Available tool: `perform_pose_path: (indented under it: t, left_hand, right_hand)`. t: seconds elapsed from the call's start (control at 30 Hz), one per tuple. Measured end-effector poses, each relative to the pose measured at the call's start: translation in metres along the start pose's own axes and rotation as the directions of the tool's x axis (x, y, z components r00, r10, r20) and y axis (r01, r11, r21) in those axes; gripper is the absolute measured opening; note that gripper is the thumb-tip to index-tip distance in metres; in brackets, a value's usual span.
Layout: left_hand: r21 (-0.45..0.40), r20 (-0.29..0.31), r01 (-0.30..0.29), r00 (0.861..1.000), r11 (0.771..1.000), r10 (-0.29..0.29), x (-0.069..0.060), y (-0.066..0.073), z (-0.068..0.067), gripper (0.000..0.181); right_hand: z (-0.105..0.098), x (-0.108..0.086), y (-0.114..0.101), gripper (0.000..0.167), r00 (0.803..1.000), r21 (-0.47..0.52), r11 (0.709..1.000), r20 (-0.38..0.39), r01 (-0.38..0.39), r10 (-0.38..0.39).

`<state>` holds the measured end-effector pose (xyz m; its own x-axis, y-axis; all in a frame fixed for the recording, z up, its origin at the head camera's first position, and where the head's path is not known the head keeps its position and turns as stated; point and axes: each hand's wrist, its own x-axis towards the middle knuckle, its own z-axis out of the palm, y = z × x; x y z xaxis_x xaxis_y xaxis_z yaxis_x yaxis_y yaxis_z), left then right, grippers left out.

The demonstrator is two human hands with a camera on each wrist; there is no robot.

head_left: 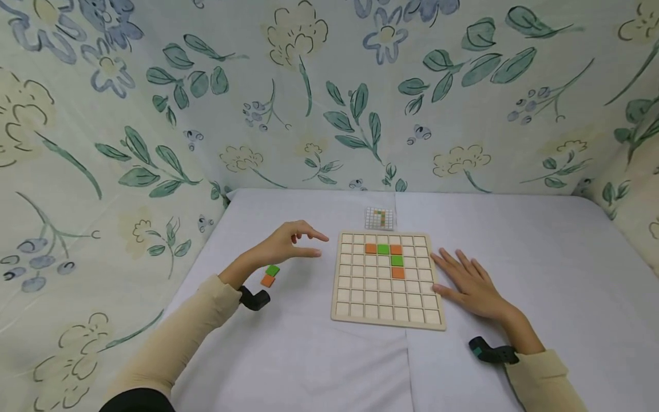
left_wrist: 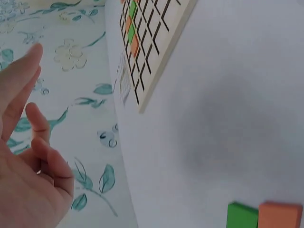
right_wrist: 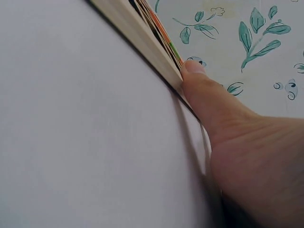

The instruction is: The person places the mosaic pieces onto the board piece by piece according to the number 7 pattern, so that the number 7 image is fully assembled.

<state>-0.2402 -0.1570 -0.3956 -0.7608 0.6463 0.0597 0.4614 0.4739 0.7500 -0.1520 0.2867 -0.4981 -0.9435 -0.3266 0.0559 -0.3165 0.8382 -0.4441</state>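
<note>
A wooden grid board (head_left: 357,295) lies flat, with several orange and green square tiles (head_left: 397,260) set in its upper cells, in a row that turns downward. To the left of the board my left hand (head_left: 285,241) hovers empty, its thumb and index finger apart and the other fingers bent. Beneath that wrist, two loose tiles lie side by side: a green tile (head_left: 273,270) and an orange tile (head_left: 268,281). My right hand (head_left: 476,289) rests at the board's right edge with its fingers spread; the thumb (right_wrist: 202,88) touches the edge in the right wrist view.
A small card (head_left: 379,218) with a coloured grid pattern lies just behind the board. White cloth (head_left: 288,355) covers the table, and a floral curtain (head_left: 309,126) hangs behind it and at the sides.
</note>
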Motion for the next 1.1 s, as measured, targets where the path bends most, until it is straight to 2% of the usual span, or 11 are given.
perform_pose_path:
  t: [0.27,0.5,0.73,1.0,1.1]
  left_hand:
    - [0.022,0.064,0.031,0.997,0.999,-0.032,-0.029,-0.03,-0.038,0.033]
    - [0.037,0.108,0.094,0.989,0.995,-0.097,-0.051,-0.061,-0.058,0.039]
    - [0.053,0.165,0.154,0.973,0.987,-0.161,-0.065,-0.085,-0.062,0.041]
    - [0.039,0.187,0.238,0.952,0.971,-0.241,-0.071,-0.102,-0.058,0.041]
    - [0.03,0.194,0.251,0.948,0.967,-0.253,-0.072,-0.107,-0.056,0.041]
  right_hand:
    - [-0.002,0.0,-0.003,0.078,1.0,0.001,1.0,-0.004,-0.003,0.003]
    - [-0.003,0.0,-0.001,0.078,1.0,0.002,1.0,-0.005,-0.004,0.004]
    - [0.0,0.0,0.001,0.078,1.0,-0.007,1.0,-0.011,-0.005,0.005]
    - [0.001,0.0,0.001,0.077,1.0,-0.006,1.0,-0.011,-0.005,0.005]
    - [0.002,0.0,0.0,0.077,1.0,-0.007,1.0,-0.01,-0.006,0.006]
